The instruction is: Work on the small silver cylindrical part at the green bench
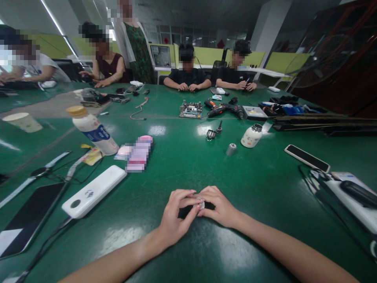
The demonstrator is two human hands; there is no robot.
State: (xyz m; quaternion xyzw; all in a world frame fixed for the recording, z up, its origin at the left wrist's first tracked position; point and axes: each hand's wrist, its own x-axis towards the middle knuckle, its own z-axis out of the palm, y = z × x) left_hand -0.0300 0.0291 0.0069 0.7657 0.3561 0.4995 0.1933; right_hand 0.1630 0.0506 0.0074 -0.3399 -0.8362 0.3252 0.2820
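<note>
My left hand (176,216) and my right hand (220,207) meet low over the green table (165,165), fingertips pinched together. Between them shows a small whitish piece (202,204), mostly covered by the fingers; its kind cannot be made out. Beyond the hands stands a short silver cylinder (231,149). A small metal part with a ring (210,135) lies near a dark pointed metal part (219,127). To their right, a cream flask (251,136) with a pattern leans slightly, its steel mouth uncovered.
At left lie a white power bank (94,192), a dark tablet (32,216), a watch (38,172) and a drink bottle (92,131). A phone (307,158) and cabled devices are at right. Power drills (225,110) and a circuit board (191,109) sit farther back. Several people work around the table.
</note>
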